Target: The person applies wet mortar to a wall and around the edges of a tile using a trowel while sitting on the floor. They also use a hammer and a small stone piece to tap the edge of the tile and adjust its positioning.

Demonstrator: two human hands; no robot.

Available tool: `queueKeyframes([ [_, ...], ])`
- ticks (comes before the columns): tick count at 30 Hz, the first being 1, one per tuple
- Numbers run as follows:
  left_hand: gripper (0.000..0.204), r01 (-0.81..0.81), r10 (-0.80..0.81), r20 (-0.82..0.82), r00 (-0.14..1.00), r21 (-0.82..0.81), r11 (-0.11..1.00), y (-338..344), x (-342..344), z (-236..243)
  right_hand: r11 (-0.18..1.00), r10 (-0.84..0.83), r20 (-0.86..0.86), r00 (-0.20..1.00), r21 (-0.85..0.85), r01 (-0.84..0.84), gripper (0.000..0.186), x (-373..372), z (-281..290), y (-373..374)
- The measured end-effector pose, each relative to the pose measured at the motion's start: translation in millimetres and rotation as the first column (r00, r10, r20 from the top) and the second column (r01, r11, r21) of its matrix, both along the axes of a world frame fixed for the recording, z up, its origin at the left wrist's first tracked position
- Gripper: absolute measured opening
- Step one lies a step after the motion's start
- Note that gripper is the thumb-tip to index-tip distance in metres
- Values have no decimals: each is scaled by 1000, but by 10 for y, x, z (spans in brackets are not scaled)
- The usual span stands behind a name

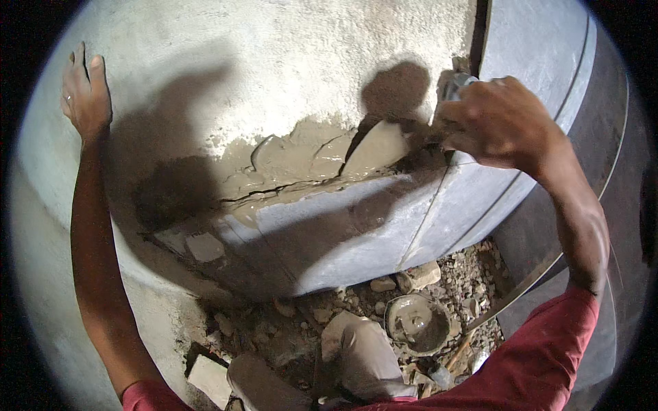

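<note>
My right hand (pixel 506 127) is closed around the grip of a trowel (pixel 375 148), held at the right end of a band of wet mortar (pixel 284 161). Grey mortar coats the pointed blade, which lies low against the rough pale wall (pixel 295 61). Below it, mortar runs along the top edge of a grey slab facing (pixel 356 236), with a dark crack-like gap between. My left hand (pixel 88 96) rests on the wall at the far left, fingers stretched out and holding nothing. The right hand's fingers hide most of the trowel's handle.
A bucket (pixel 449 330) with wet mortar stands on stony rubble beside my knees. Loose stones (pixel 419 275) lie near it, and a pale block (pixel 210 381) sits left of my legs. Grey panels (pixel 541 55) rise on the right. A long thin strip (pixel 517 291) slants across there.
</note>
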State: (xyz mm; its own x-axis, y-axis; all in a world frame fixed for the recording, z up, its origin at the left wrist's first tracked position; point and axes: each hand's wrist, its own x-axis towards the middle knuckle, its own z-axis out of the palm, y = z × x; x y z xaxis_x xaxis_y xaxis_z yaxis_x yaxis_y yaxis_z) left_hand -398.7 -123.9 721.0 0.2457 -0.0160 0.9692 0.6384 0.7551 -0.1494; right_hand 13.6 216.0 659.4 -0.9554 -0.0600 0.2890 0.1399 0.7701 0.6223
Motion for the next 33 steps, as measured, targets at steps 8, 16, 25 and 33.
queueKeyframes([
  [8, 60, 31, -31, -16, 999, 11, 999, 25, 7, -23, 988, -150, 76, 986, -17, 151, 13, -296, -110, -335],
  [16, 57, 7, -7, -17, 1000, 15, 1000, -6, -26, -51, 999, -11, -27, 1000, 46, 12, 27, -272, -215, -453],
  [25, 57, 64, -61, -68, 996, 40, 997, 23, -44, -70, 1000, -14, -61, 998, -24, 12, 24, -255, 4, -762],
  [33, 56, -122, 128, -92, 987, 68, 990, 59, 107, -159, 984, -164, -16, 986, -66, 162, 27, -282, 52, -673],
])
